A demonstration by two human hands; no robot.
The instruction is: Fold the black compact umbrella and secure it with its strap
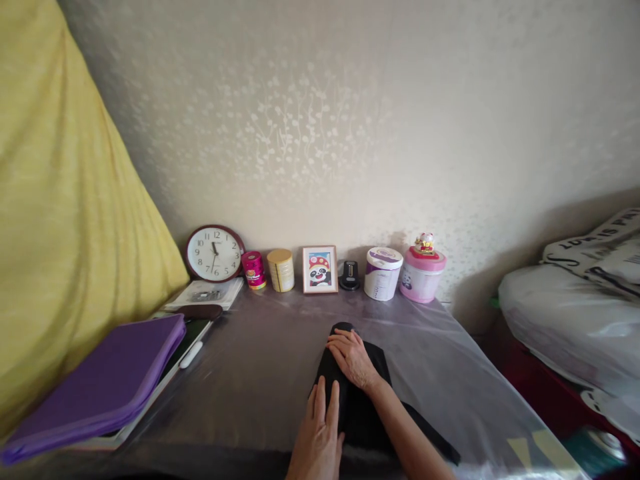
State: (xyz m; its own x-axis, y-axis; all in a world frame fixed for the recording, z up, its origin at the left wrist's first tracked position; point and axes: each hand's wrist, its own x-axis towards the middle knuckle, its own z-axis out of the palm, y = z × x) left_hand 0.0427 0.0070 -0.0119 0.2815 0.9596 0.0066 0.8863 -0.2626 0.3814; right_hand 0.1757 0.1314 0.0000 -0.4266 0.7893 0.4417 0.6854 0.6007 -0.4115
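A black piece of cloth (371,407) lies on the table's plastic-covered top (250,373), running from the middle toward the near right edge. My right hand (353,358) rests flat on its far end, fingers stretched out and pointing left. My left hand (317,433) lies flat on the near left side of the cloth, fingers together and pointing away from me. Neither hand grips anything.
Along the wall stand a round clock (214,253), a pink tin (254,269), a yellow tin (281,270), a framed panda picture (320,269), a small black device (349,275), a white tub (383,273) and a pink tub (423,274). A purple folder (105,383) lies at left. A yellow curtain (60,220) hangs left. Bagged bedding (570,320) sits right.
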